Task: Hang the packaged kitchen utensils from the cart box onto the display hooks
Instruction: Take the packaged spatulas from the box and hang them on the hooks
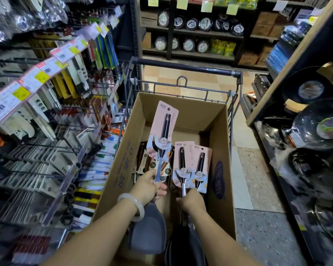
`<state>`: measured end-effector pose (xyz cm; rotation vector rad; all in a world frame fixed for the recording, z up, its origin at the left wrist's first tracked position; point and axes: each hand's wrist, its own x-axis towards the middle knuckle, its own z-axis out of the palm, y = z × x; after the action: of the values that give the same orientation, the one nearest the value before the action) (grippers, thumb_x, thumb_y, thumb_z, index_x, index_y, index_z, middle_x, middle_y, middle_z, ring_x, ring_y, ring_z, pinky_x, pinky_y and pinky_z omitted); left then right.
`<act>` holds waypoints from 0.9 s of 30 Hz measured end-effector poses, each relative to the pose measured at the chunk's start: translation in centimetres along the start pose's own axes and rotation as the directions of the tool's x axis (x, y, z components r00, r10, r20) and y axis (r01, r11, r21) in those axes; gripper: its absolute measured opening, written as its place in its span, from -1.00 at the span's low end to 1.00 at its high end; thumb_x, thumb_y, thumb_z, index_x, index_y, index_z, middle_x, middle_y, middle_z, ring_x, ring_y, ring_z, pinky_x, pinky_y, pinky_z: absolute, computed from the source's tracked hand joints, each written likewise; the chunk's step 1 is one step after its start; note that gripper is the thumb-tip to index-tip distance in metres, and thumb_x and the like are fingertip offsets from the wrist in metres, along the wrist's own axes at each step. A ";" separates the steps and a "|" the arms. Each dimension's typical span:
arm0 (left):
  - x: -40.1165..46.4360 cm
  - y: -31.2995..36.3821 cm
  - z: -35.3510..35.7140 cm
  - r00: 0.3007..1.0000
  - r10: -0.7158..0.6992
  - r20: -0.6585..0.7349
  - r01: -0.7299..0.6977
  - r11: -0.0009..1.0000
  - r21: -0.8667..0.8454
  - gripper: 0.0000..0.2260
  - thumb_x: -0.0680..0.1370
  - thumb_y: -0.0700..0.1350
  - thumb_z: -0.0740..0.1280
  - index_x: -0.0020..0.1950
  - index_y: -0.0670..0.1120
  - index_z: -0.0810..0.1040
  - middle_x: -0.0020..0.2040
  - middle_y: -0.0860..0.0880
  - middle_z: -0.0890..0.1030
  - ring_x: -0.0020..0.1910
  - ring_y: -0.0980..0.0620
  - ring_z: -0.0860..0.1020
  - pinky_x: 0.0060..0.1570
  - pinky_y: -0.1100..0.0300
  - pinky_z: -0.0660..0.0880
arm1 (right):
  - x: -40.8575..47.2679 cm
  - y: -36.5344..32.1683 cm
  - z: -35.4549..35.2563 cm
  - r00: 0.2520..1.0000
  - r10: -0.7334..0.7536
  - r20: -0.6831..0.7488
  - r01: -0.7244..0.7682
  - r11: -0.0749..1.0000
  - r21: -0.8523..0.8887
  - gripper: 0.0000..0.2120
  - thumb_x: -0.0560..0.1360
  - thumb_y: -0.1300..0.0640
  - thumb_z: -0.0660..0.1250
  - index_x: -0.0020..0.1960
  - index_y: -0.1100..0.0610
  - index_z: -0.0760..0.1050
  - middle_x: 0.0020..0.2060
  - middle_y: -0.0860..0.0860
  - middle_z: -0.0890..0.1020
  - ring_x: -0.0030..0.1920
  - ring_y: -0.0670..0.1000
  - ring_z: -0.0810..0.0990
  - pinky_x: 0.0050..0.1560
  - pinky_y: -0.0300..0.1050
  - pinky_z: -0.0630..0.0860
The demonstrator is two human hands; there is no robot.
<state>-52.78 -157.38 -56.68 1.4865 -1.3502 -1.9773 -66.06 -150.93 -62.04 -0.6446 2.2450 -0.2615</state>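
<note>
Holding, left: your left hand (pixel 149 186) has its fingers (pixel 160 187) curled round the steel shaft of a packaged spatula (pixel 161 150), pink card up, grey head down by your wrist.
Holding, right: your right hand (pixel 192 200) grasps the shafts of two more carded utensils (pixel 190 166), side by side.
Box: the cardboard box (pixel 215 120) sits in the cart (pixel 183 67); more packs (pixel 145 162) lie inside.
Hooks: display hooks (pixel 44 150) stand left, hung with goods.
Far: shelves of pans (pixel 200 24).
</note>
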 end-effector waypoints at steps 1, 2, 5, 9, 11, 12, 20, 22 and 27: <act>0.0 -0.2 -0.1 1.000 0.002 -0.008 -0.002 1.000 0.013 -0.73 0.54 -0.42 0.09 0.04 -0.08 0.40 -0.28 -0.17 0.52 -0.41 -0.04 0.48 -0.44 0.23 0.36 | 0.1 0.2 0.2 1.000 0.000 -0.001 0.000 0.999 -0.035 -0.63 0.47 0.06 0.34 0.19 0.21 0.39 0.13 0.14 0.58 0.13 0.15 0.57 0.02 -0.06 0.49; 0.0 -0.4 -0.2 1.000 0.003 -0.017 -0.002 1.000 0.015 -0.74 0.54 -0.42 0.10 0.03 -0.09 0.41 -0.29 -0.17 0.52 -0.41 -0.05 0.49 -0.42 0.22 0.36 | 0.2 0.4 0.3 1.000 0.002 0.003 -0.002 0.998 -0.066 -0.67 0.48 0.07 0.31 0.18 0.21 0.41 0.12 0.14 0.58 0.13 0.16 0.57 -0.01 -0.07 0.49; 0.0 -0.9 -0.6 0.999 -0.003 -0.054 0.003 1.000 0.006 -0.75 0.54 -0.39 0.12 -0.08 -0.06 0.46 -0.31 -0.14 0.55 -0.40 -0.05 0.53 -0.37 0.20 0.41 | 0.3 0.7 0.4 0.999 -0.015 0.035 0.020 0.991 -0.135 -0.70 0.50 0.08 0.27 0.16 0.22 0.45 0.10 0.16 0.58 0.10 0.17 0.58 -0.07 -0.08 0.47; -0.1 -1.7 -0.7 0.996 -0.026 -0.080 0.023 0.999 -0.037 -0.70 0.54 -0.40 0.13 -0.13 -0.01 0.46 -0.25 -0.14 0.56 -0.47 0.02 0.54 -0.46 0.24 0.40 | 0.3 0.6 -0.2 0.996 -0.042 0.074 0.052 0.989 -0.139 -0.82 0.52 0.10 0.25 0.03 0.20 0.47 -0.06 0.14 0.56 -0.11 0.10 0.50 -0.12 -0.08 0.45; -0.3 -2.0 -0.6 0.996 -0.035 -0.084 0.031 0.999 -0.042 -0.68 0.54 -0.40 0.12 -0.12 0.01 0.46 -0.23 -0.14 0.56 -0.48 0.02 0.54 -0.47 0.25 0.39 | 0.1 0.9 -0.5 0.994 -0.043 0.105 0.037 0.998 0.059 -0.86 0.53 0.15 0.26 -0.16 0.17 0.37 -0.17 0.15 0.56 -0.22 0.09 0.51 -0.21 -0.14 0.43; -0.4 -2.1 -0.6 0.996 -0.036 -0.086 0.032 0.999 -0.044 -0.68 0.54 -0.40 0.12 -0.12 0.01 0.46 -0.23 -0.14 0.56 -0.46 0.00 0.53 -0.46 0.25 0.38 | -0.2 1.0 -0.6 0.989 -0.041 0.145 0.005 0.970 0.243 -0.80 0.55 0.20 0.25 -0.22 0.15 0.31 -0.25 0.17 0.56 -0.34 0.08 0.54 -0.33 -0.17 0.44; -0.8 -0.2 0.0 0.994 0.015 -0.105 -0.014 1.000 0.016 -0.81 0.56 -0.31 0.14 0.02 -0.05 0.44 -0.22 -0.06 0.58 -0.39 0.03 0.56 -0.33 0.20 0.44 | -2.3 -0.6 -4.0 0.917 -0.240 0.318 -0.076 0.678 0.731 -0.81 0.60 0.31 0.12 -0.18 0.16 0.35 -0.31 0.10 0.56 -0.44 0.00 0.58 -0.42 -0.17 0.50; -1.1 0.7 0.2 0.994 0.042 -0.105 -0.041 0.999 0.016 -0.81 0.57 -0.31 0.11 0.09 -0.10 0.41 -0.22 -0.06 0.57 -0.41 0.05 0.54 -0.35 0.22 0.41 | -2.5 -1.2 -5.0 0.915 -0.281 0.291 -0.043 0.647 0.761 -0.82 0.59 0.34 0.12 -0.15 0.16 0.37 -0.27 0.12 0.58 -0.47 -0.03 0.59 -0.48 -0.22 0.52; -2.7 3.7 0.2 0.980 0.160 -0.116 -0.164 0.986 -0.024 -0.80 0.58 -0.34 0.08 0.04 -0.08 0.38 -0.25 -0.06 0.53 -0.48 0.10 0.52 -0.45 0.29 0.38 | -2.9 -3.2 -7.2 0.904 -0.381 0.196 0.044 0.539 0.841 -0.80 0.57 0.41 0.13 -0.14 0.17 0.37 -0.23 0.15 0.58 -0.43 0.03 0.59 -0.33 -0.09 0.51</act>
<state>-52.86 -157.17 -52.06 1.4039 -1.3388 -1.7794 -68.48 -152.25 -54.06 -0.3859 1.4112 -1.1588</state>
